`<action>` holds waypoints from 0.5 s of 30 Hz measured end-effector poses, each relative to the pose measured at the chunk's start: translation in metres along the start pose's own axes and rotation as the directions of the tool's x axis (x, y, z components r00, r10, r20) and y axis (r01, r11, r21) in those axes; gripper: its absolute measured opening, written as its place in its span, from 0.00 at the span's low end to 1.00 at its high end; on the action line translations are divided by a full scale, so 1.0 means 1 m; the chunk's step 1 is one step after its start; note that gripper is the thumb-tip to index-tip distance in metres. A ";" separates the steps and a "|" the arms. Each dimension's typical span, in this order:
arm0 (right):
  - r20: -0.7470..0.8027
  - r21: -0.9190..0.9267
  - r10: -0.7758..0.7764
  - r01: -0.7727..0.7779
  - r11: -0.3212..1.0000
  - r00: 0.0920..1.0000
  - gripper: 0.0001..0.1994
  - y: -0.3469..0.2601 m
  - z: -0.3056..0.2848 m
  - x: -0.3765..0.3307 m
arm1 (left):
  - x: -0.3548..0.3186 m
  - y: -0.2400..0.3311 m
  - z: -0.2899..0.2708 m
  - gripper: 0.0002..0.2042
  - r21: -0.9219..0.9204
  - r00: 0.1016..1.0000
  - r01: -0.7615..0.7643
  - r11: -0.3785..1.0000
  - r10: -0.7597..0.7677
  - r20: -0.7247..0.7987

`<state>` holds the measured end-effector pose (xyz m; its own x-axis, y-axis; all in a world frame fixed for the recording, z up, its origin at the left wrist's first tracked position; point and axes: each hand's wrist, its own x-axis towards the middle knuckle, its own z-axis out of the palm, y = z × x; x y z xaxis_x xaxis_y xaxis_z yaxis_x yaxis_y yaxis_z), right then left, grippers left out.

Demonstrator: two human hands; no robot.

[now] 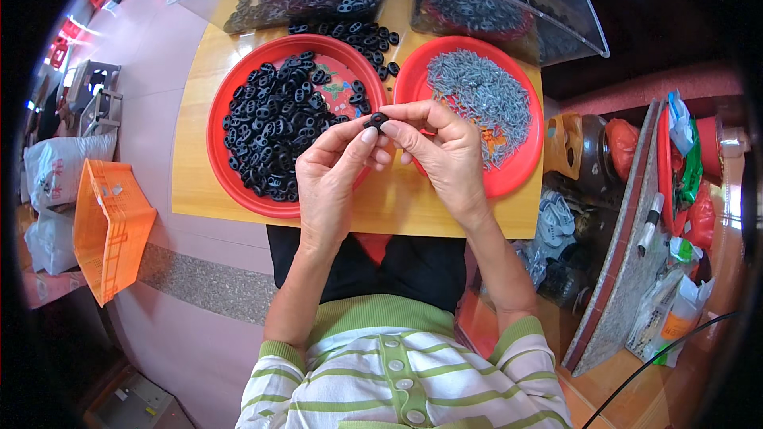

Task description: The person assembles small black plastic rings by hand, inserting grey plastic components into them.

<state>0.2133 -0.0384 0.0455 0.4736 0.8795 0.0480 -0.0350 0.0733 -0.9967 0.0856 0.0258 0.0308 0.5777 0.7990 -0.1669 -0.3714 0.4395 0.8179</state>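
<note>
Fingers (367, 137) of our left hand (330, 171) and right hand (445, 151) pinch together on one small black plastic oval piece (376, 120); its exact shape is hard to tell. At ten o'clock sits the round red plate of black pieces (238, 183), at two o'clock the round red plate of small grey pins (520, 175), both on the wooden board (191, 183).

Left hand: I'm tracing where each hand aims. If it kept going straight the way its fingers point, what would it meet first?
The left hand points up-right; it already meets the small black piece pinched with the right hand. Beyond lies, probably, the grey-filled red plate.
</note>
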 end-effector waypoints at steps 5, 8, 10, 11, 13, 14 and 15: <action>-0.046 -0.038 -0.035 0.034 0.999 0.998 0.07 -0.001 0.009 -0.007 | -0.002 -0.002 0.000 0.10 0.005 0.999 -0.016 1.000 0.016 -0.035; -0.080 -0.063 -0.116 0.111 0.992 0.990 0.07 0.008 0.010 -0.008 | -0.001 -0.006 0.001 0.11 0.038 0.999 -0.043 0.998 0.044 -0.025; -0.100 -0.087 -0.171 0.162 0.983 0.980 0.07 0.009 0.010 -0.008 | -0.005 -0.009 0.005 0.11 0.053 0.997 -0.059 0.997 0.062 -0.045; -0.095 -0.121 -0.180 0.169 0.978 0.979 0.07 0.007 0.010 -0.008 | -0.005 -0.011 0.005 0.11 0.049 0.996 -0.074 0.996 0.077 -0.052; -0.098 -0.153 -0.190 0.174 0.973 0.977 0.07 0.003 0.010 -0.009 | -0.006 -0.008 0.005 0.11 0.018 0.996 -0.076 0.997 0.076 -0.050; -0.054 -0.256 -0.260 0.238 0.937 0.964 0.09 0.001 0.010 -0.009 | -0.006 -0.007 0.004 0.11 -0.015 0.996 -0.080 0.997 0.080 -0.049; -0.005 -0.353 -0.322 0.300 0.886 0.947 0.11 -0.001 0.010 -0.010 | -0.005 -0.008 -0.001 0.12 0.011 0.997 -0.070 0.997 0.071 -0.040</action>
<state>0.2004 -0.0424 0.0465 0.4639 0.8066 0.3663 0.4216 0.1627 -0.8921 0.0850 0.0182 0.0244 0.5201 0.8440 -0.1308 -0.4029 0.3775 0.8338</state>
